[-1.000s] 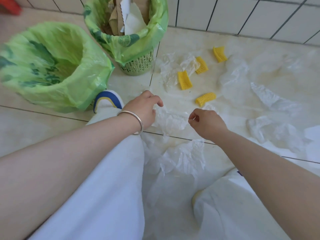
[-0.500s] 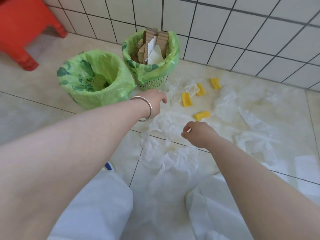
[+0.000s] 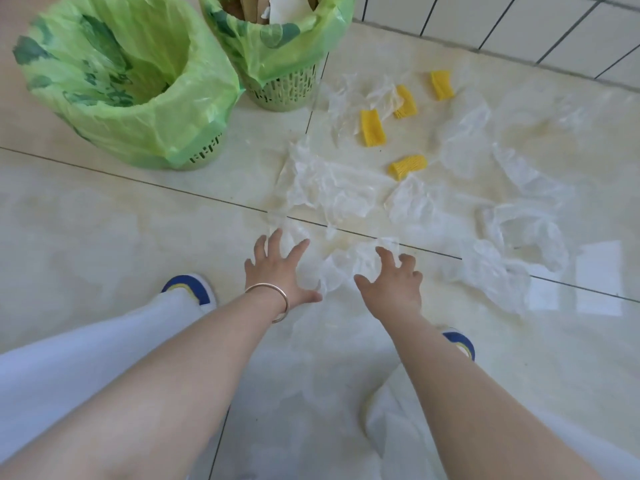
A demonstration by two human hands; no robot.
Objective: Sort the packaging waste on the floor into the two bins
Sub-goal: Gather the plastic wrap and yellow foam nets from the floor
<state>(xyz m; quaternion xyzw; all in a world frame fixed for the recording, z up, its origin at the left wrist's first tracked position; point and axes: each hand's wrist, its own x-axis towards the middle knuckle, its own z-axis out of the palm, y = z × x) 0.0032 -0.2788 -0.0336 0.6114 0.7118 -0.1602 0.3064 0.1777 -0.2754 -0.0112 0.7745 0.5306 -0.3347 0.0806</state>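
Note:
Clear crumpled plastic wrap [image 3: 341, 268] lies on the tiled floor between my two hands. My left hand [image 3: 277, 271], with a metal bangle on the wrist, hovers over its left edge with fingers spread. My right hand [image 3: 394, 282] reaches over its right side, fingers apart and curled down. More clear plastic sheets [image 3: 329, 192] spread across the floor beyond, with several yellow foam nets [image 3: 372, 128] among them. Two bins with green liners stand at the far left: the near one [image 3: 145, 109] looks hollow, the far one [image 3: 287, 39] holds cardboard and white paper.
My feet in blue-and-white shoes [image 3: 190, 289] stand on the floor, left of and behind my hands. A white tiled wall [image 3: 519, 26] runs along the back right. A large clear plastic piece [image 3: 498, 271] lies at the right.
Both hands dropped lower toward the near plastic wrap and went from curled to spread. The view tilted down and nearer to the floor.

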